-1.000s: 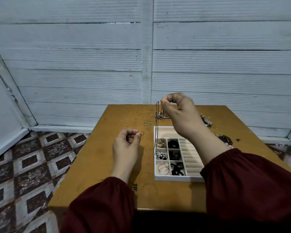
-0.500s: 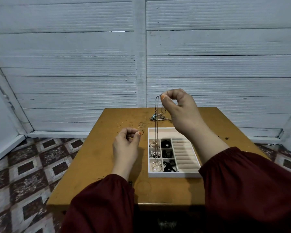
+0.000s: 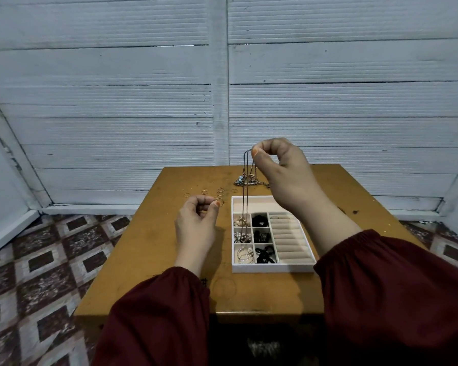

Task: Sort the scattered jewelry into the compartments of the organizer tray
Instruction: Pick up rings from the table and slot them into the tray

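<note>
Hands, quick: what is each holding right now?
Left hand: pinching a thin gold ring.
Right hand: pinching a chain necklace, dangling above the tray.

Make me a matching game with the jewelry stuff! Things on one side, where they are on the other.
Things:
1. chain
2. small ring
3. loose rings
4. black pieces

Places:
A. lying on the table
B. in the tray's middle column
C. dangling from the right hand
D. pinched in the left hand

Pairs: 1-C, 2-D, 3-A, 4-B
</note>
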Action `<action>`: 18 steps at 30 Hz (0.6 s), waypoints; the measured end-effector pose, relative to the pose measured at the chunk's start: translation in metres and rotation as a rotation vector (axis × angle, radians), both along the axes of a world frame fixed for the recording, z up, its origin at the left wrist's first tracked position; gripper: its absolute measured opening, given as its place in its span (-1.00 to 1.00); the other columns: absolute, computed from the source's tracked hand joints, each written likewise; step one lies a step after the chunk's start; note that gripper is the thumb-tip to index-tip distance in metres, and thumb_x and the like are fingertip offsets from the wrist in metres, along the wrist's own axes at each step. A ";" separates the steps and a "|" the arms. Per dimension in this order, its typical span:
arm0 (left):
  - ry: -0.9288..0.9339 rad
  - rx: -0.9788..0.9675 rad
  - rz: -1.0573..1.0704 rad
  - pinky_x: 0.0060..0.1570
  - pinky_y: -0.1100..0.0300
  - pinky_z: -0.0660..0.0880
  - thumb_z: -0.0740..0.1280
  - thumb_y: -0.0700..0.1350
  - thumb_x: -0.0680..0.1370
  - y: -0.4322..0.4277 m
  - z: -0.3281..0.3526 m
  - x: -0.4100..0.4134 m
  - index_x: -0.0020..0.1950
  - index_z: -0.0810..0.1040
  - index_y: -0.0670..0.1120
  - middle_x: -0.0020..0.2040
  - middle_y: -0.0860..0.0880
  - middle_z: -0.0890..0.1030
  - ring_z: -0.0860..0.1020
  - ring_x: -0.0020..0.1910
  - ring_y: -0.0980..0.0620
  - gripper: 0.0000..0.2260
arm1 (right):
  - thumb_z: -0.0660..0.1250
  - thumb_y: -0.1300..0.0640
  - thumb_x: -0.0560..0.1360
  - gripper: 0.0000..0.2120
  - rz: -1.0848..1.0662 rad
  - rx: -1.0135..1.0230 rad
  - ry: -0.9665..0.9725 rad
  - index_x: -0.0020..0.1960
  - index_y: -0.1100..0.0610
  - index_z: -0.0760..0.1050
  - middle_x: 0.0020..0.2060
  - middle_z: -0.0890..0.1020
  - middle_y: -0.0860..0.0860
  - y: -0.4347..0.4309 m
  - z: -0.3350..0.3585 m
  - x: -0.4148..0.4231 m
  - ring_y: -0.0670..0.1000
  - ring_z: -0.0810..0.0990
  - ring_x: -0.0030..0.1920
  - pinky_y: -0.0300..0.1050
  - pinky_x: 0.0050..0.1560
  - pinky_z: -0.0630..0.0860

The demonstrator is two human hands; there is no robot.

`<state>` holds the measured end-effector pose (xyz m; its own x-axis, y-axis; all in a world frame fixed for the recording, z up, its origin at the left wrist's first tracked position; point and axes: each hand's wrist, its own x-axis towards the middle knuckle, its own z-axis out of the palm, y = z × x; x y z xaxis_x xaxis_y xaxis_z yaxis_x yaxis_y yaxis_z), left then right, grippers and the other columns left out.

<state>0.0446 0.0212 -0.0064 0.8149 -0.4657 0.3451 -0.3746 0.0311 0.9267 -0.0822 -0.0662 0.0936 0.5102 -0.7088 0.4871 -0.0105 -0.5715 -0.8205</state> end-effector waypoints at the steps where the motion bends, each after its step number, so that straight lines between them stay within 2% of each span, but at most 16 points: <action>1: 0.001 -0.002 -0.003 -0.32 0.43 0.40 0.38 -0.15 0.52 0.000 0.000 0.000 -0.16 0.54 0.02 -0.24 0.10 0.57 0.47 -0.30 0.19 -0.90 | 0.29 0.03 0.54 -0.84 0.000 -0.001 0.003 -0.22 -0.11 0.45 -0.05 0.53 -0.12 0.000 -0.002 0.001 0.10 0.43 0.24 0.14 0.30 0.34; 5: 0.004 -0.002 -0.001 -0.26 0.34 0.42 0.38 -0.15 0.52 0.000 -0.002 0.000 -0.16 0.53 0.03 -0.22 0.09 0.57 0.48 -0.27 0.19 -0.90 | 0.25 -0.11 0.40 -0.90 -0.019 0.011 0.018 -0.26 -0.13 0.46 -0.10 0.52 -0.15 0.002 -0.010 0.004 0.13 0.46 0.20 0.20 0.26 0.37; 8: 0.014 -0.012 0.005 -0.24 0.29 0.43 0.39 -0.16 0.51 0.000 -0.003 0.000 -0.17 0.53 0.04 -0.24 0.09 0.57 0.48 -0.28 0.19 -0.88 | 0.23 -0.13 0.38 -0.88 -0.006 0.019 0.039 -0.27 -0.12 0.46 -0.13 0.51 -0.17 0.000 -0.019 0.005 0.11 0.46 0.18 0.20 0.24 0.39; 10: 0.024 -0.018 0.009 -0.22 0.23 0.47 0.39 -0.16 0.51 0.000 -0.004 0.000 -0.18 0.53 0.05 -0.25 0.09 0.57 0.49 -0.28 0.17 -0.86 | 0.27 -0.08 0.43 -0.88 -0.004 0.019 0.053 -0.26 -0.11 0.46 -0.13 0.50 -0.18 0.000 -0.024 0.005 0.10 0.45 0.17 0.17 0.25 0.38; 15: 0.063 -0.018 0.012 -0.15 -0.08 0.60 0.39 -0.14 0.51 -0.001 -0.008 0.000 -0.18 0.53 0.06 -0.23 0.08 0.58 0.55 -0.22 0.07 -0.88 | 0.28 -0.03 0.47 -0.85 -0.010 0.017 0.071 -0.28 -0.11 0.45 -0.12 0.51 -0.16 0.002 -0.035 0.004 0.12 0.43 0.18 0.16 0.26 0.36; 18: 0.049 -0.012 0.022 -0.13 0.00 0.57 0.39 -0.14 0.52 0.000 -0.007 0.000 -0.18 0.53 0.06 -0.22 0.08 0.58 0.54 -0.22 0.09 -0.87 | 0.29 0.07 0.52 -0.80 -0.005 0.032 0.086 -0.27 -0.09 0.46 -0.10 0.52 -0.11 0.002 -0.042 0.004 0.12 0.43 0.19 0.14 0.28 0.35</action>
